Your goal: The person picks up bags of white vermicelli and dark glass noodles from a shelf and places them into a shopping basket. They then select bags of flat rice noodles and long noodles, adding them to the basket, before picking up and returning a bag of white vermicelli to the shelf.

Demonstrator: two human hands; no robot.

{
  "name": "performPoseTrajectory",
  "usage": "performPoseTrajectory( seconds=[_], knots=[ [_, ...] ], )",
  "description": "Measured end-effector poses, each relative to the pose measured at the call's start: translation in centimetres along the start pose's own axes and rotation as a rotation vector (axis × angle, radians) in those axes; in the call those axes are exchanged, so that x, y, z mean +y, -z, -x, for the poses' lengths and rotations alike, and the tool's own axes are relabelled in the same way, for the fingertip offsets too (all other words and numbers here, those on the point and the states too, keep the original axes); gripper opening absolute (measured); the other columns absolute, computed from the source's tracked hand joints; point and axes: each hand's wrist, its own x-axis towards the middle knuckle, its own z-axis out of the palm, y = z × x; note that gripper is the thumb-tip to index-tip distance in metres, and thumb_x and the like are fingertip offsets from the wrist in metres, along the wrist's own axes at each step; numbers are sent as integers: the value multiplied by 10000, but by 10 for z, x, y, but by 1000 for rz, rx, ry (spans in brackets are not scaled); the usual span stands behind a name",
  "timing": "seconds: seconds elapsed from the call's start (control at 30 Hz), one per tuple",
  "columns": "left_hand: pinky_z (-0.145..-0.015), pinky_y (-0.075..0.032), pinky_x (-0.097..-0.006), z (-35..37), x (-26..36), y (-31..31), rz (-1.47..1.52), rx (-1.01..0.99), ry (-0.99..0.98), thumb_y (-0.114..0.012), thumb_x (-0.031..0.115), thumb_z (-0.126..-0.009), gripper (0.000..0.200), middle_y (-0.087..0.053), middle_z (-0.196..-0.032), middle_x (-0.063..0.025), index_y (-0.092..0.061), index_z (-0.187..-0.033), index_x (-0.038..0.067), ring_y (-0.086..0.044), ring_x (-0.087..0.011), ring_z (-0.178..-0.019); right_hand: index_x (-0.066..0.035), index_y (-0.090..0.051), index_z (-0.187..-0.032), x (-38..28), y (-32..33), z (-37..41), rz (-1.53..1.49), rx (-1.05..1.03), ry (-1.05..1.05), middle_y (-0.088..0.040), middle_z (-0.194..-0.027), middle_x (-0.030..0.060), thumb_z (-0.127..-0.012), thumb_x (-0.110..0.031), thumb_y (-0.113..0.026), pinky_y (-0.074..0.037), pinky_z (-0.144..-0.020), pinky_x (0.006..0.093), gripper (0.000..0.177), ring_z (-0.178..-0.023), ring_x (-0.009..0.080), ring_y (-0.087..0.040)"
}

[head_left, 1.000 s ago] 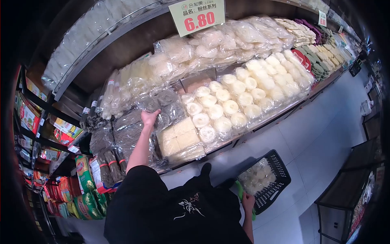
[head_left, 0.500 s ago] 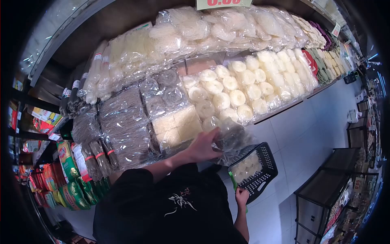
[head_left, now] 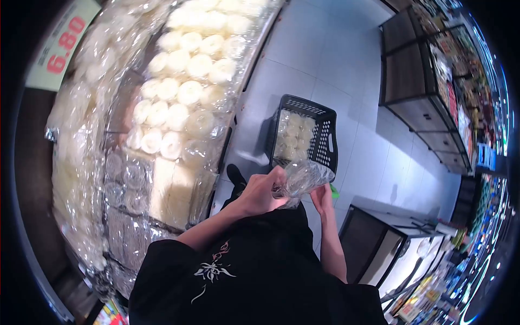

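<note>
My left hand grips a clear plastic pack of greyish noodle nests and holds it just over the near end of a black plastic basket. Inside the basket lies a pack of white noodle nests. My right hand is under the pack, closed around the basket's green handle, which is mostly hidden.
A sloping shelf on the left carries bagged white noodle nests, pale blocks and dark noodles, with a 6.80 price sign above. Grey floor tiles run past the basket. Dark shelving units stand to the right.
My left hand took the clear pack off the shelf and carried it down to the basket. The view has swung right and downward, and the basket now sits in front of me.
</note>
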Motion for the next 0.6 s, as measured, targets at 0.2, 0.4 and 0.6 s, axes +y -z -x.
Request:
performPoseTrajectory(
  seconds=[0.2, 0.4, 0.6],
  knots=[
    [-863, -532, -305, -77, -45, -51, 416, -102, 366, -790, 27, -753, 702, -625, -1149, -134, -362, -1309, 34, -628, -193, -1053, -11, -462, -1348, -42, 1, 12, -341, -334, -7, -542, -1325, 155, -963, -305, -582, -424, -1049, 426, 499, -1239, 242, -516],
    [-949, -495, -342, -144, -159, -129, 271, -23, 454, -750, 13, -788, 652, -576, -1249, -149, -379, -1325, 23, -592, -226, -1137, 23, -580, -1199, -76, 37, -87, 183, -71, -153, -663, -1107, 91, -901, -114, -651, -519, -880, 313, 336, -996, 170, -640],
    [-993, -453, -361, -154, -200, -193, -85, 106, 761, -715, 29, -764, 794, -503, -1327, -215, -320, -1453, 40, -564, -300, -1175, -28, -597, -1152, -52, 131, -230, 53, 43, -370, -663, -1016, 64, -863, -139, -696, -541, -816, 324, 325, -912, 165, -648]
  ],
)
